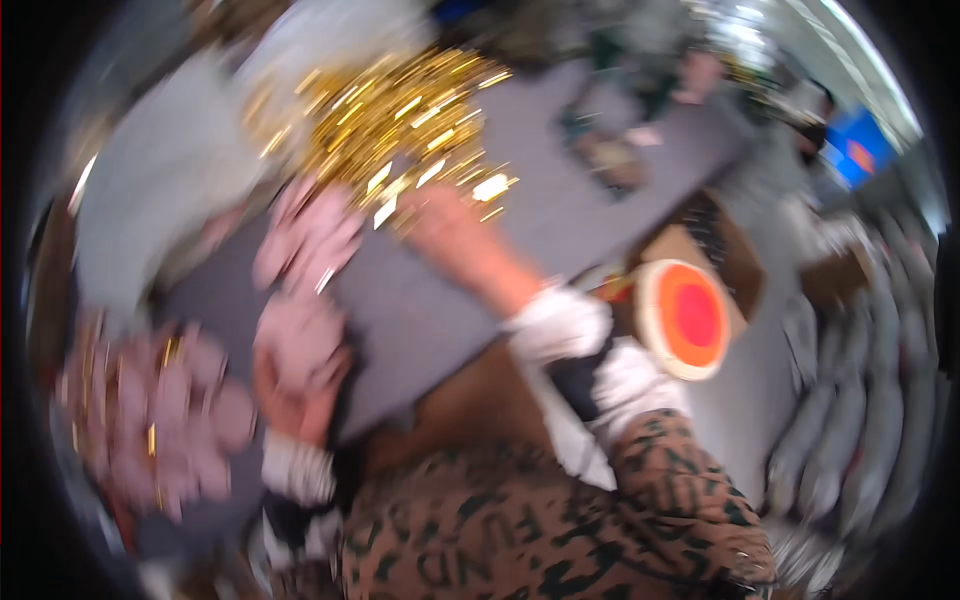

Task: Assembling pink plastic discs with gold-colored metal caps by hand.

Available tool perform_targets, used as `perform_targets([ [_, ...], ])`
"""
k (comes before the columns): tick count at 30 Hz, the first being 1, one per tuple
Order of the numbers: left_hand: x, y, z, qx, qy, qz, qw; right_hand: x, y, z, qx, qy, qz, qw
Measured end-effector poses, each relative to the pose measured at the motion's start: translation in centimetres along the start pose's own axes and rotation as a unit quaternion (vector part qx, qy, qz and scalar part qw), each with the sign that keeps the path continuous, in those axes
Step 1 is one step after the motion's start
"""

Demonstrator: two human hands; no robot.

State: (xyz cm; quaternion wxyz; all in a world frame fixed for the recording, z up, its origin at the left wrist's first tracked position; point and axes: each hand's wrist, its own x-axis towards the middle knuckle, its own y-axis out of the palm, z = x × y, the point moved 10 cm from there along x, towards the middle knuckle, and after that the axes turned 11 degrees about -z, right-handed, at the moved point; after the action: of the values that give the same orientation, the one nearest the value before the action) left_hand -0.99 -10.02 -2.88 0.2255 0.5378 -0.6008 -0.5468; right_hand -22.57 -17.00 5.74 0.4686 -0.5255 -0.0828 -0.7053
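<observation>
My left hand (296,405), at the lower left of the table, is closed round a pink, soft-looking piece (298,340). Its palm cups the piece from below. Another pink piece (310,230) with finger-like lobes lies just beyond it. My right hand (450,235) reaches out to the near edge of a heap of shiny gold strips (400,120). Motion blur smears its fingers among the strips, so whether they grip any is unclear. A pile of similar pink pieces (150,420), with a few gold glints on it, lies to the left of my left hand.
The grey table (560,130) runs off to the far right, with a blurred dark item (610,160) on it. White bags (160,190) bulge at the left. A round orange item with a cream rim (645,320) and a cardboard box (745,270) sit right of my right forearm.
</observation>
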Motion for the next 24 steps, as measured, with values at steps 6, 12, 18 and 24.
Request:
perform_targets([
  [6,-0.4,1.6,1.3,0.078,0.015,0.013,0.997,-2.3,2.3,5.1,0.269,0.234,0.219,0.908],
  [12,-1.7,0.7,2.2,0.195,-0.007,-0.011,0.981,-4.4,4.0,8.3,0.361,0.272,0.293,0.842],
  [18,-2.9,0.5,3.1,0.224,-0.092,-0.024,0.970,-3.1,3.9,10.6,0.317,0.058,0.389,0.863],
  [24,-4.0,0.9,2.4,0.198,-0.100,-0.007,0.975,-6.1,6.4,8.9,0.416,0.320,0.372,0.766],
])
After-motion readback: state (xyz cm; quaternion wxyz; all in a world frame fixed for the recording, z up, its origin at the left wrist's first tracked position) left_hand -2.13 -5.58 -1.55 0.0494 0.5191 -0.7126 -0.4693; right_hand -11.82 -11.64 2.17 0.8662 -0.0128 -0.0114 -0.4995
